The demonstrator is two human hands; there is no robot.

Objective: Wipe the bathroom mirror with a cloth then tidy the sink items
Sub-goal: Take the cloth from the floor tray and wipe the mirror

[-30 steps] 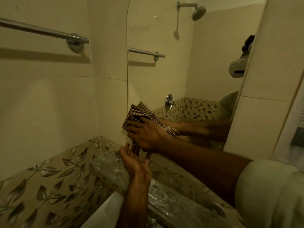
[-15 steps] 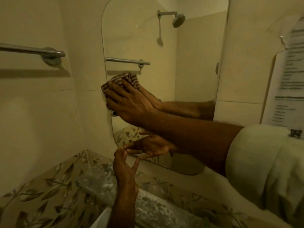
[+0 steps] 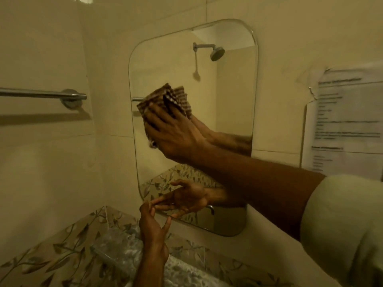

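Mirror [image 3: 228, 96]: mounted on the tiled wall above the sink ledge; the cloth is pressed to its left-centre area.
Towel bar [image 3: 41, 94]: fixed at far left, clear of the wiping.
Left hand [image 3: 152, 226]: held loose and empty at the lower mirror edge, fingertips at the glass, judged to be for steadying.
Checked cloth [image 3: 165, 100]: bunched and flattened against the glass so that pressure is spread.
Right hand [image 3: 172, 133]: spread over the cloth, pinning it to the glass.
Paper notice [image 3: 348, 121]: stuck at right.
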